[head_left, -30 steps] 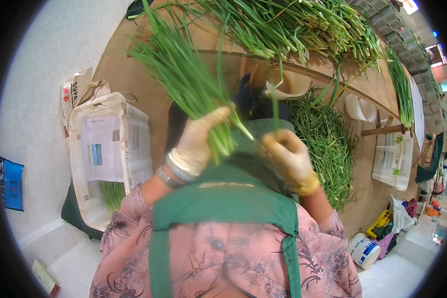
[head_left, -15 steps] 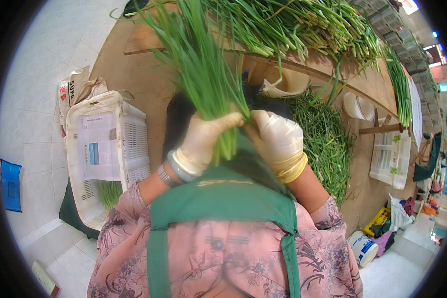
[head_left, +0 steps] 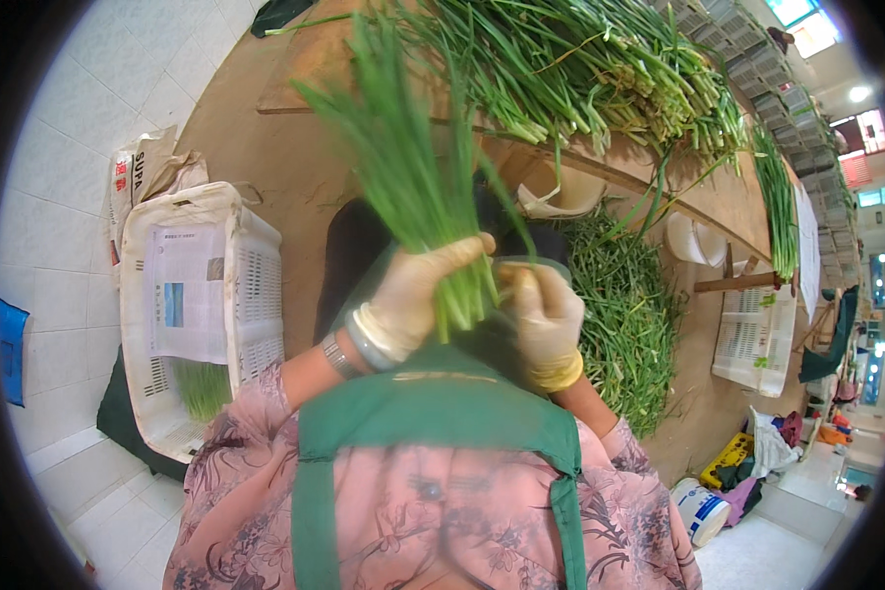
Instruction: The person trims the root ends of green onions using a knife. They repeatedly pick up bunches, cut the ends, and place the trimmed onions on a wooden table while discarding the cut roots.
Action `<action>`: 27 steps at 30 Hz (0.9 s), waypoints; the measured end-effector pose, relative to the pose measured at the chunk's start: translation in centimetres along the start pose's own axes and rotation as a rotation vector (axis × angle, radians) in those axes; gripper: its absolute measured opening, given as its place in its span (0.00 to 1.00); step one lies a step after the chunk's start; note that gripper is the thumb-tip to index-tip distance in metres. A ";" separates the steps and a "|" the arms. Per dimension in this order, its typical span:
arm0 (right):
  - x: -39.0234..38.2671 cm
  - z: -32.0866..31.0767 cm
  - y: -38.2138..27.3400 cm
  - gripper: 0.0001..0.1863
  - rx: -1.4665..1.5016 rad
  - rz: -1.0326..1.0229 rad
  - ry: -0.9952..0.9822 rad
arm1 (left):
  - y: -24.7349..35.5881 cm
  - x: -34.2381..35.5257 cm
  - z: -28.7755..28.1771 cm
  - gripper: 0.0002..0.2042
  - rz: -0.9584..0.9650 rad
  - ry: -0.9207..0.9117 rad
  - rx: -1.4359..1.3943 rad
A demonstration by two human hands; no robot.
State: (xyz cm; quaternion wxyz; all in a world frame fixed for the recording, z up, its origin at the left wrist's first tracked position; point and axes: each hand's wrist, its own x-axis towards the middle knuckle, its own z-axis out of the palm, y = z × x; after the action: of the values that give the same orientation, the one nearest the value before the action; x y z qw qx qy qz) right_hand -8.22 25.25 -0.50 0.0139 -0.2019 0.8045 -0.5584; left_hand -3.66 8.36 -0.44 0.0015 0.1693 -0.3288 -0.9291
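Observation:
My gloved left hand (head_left: 413, 290) is wrapped round a bunch of green chives (head_left: 403, 177). Their leafy ends point up and away, blurred by motion, and the pale stalk ends stick out below my fist. Just to the right, my gloved right hand (head_left: 543, 315) is closed, thumb and forefinger pinched at the bunch's side. A single chive leaf (head_left: 509, 202) bends down into that pinch. Beyond my hands, a large heap of chives (head_left: 600, 74) lies on a wooden table (head_left: 310, 74).
On the left stands a white plastic crate (head_left: 261, 265) with printed paper and some chives inside. A pile of loose green leaves (head_left: 624, 315) covers the floor at right, below the table edge. A white bucket (head_left: 703, 511) and another white crate (head_left: 752, 339) are farther right.
My right hand has moved slightly down and right, and a single leaf has bent away from the bunch toward it. My left hand keeps its grip on the chives.

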 end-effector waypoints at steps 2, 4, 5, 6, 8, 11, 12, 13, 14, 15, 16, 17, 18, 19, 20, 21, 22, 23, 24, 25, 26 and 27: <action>-0.6 -2.9 2.1 0.08 0.087 0.185 0.066 | 0.3 0.0 0.0 0.09 0.047 0.013 -0.152; -1.4 -7.5 5.4 0.09 -0.470 0.147 -0.046 | 1.5 -0.9 -0.6 0.20 0.056 -0.144 -0.217; -1.9 -10.4 8.0 0.10 -0.780 0.251 -0.185 | 2.3 -1.5 -0.5 0.27 0.083 -0.239 -0.260; -2.2 -13.3 10.5 0.10 -1.085 0.360 -0.324 | 3.4 -2.4 -0.3 0.34 0.108 -0.334 -0.301; -2.1 -17.8 12.6 0.12 -1.512 0.552 -0.764 | 5.2 -3.3 -0.8 0.41 0.156 -0.422 -0.230; 3.8 -12.6 3.2 0.13 -1.084 -0.051 -0.173 | 6.0 -2.5 -2.2 0.41 0.361 -0.696 -0.359; 6.3 -9.8 0.4 0.10 -0.866 -0.372 -0.052 | 6.2 -2.3 -2.3 0.39 0.388 -0.716 -0.370; 8.5 -7.3 -2.7 0.10 -0.724 -0.484 -0.044 | 6.4 -1.9 -2.5 0.38 0.409 -0.743 -0.388; 10.5 -5.4 -4.1 0.09 -0.743 -0.604 -0.071 | 6.8 -1.6 -2.4 0.36 0.429 -0.765 -0.403; 12.3 -3.4 -5.4 0.08 -0.761 -0.725 -0.090 | 6.8 -1.3 -2.4 0.36 0.359 -0.666 -0.401; 14.0 -1.9 -5.2 0.05 -0.865 -0.742 -0.129 | 6.9 -0.9 -2.4 0.35 0.287 -0.571 -0.404; 15.4 -0.6 -4.0 0.04 -1.027 -0.732 -0.108 | 6.8 -0.6 -2.9 0.34 0.190 -0.513 -0.365; 16.4 0.3 -2.7 0.03 -1.192 -0.712 -0.090 | 6.4 -0.3 -3.2 0.31 0.135 -0.433 -0.372; 17.2 0.3 -2.0 0.02 -1.216 -0.660 -0.113 | 6.0 0.1 -3.6 0.28 0.078 -0.350 -0.393; 17.5 0.3 -1.6 0.02 -1.229 -0.612 -0.152 | 5.6 0.0 -4.2 0.25 0.026 -0.250 -0.417; 17.7 0.1 -1.4 0.04 -1.168 -0.569 -0.130 | 5.3 -0.1 -4.6 0.22 0.039 -0.211 -0.391; 17.7 -0.8 -1.5 0.06 -0.968 -0.599 -0.144 | 4.9 -0.2 -4.6 0.19 0.051 -0.174 -0.364; 17.0 -1.3 -1.9 0.06 -0.839 -0.566 -0.115 | 4.5 -0.1 -4.6 0.16 0.054 -0.141 -0.337; 16.0 -1.5 -2.3 0.07 -0.705 -0.535 -0.086 | 4.4 -0.3 -4.4 0.15 0.059 -0.116 -0.291; 14.9 -1.5 -2.8 0.07 -0.627 -0.522 -0.068 | 4.5 -0.5 -4.0 0.13 0.063 -0.092 -0.244; 13.5 -1.4 -3.3 0.07 -0.548 -0.507 -0.048 | 4.5 -0.6 -3.6 0.12 0.065 -0.069 -0.196; 12.1 -1.5 -3.4 0.07 -0.478 -0.484 -0.027 | 4.2 -0.3 -3.5 0.11 0.085 -0.074 -0.174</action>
State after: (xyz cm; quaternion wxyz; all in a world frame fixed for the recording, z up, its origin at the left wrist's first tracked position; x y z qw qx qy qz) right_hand -18.60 21.44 5.60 -0.1563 -0.3920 0.8410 -0.3385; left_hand -2.77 2.95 -0.31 0.0436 0.1201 -0.2537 -0.9588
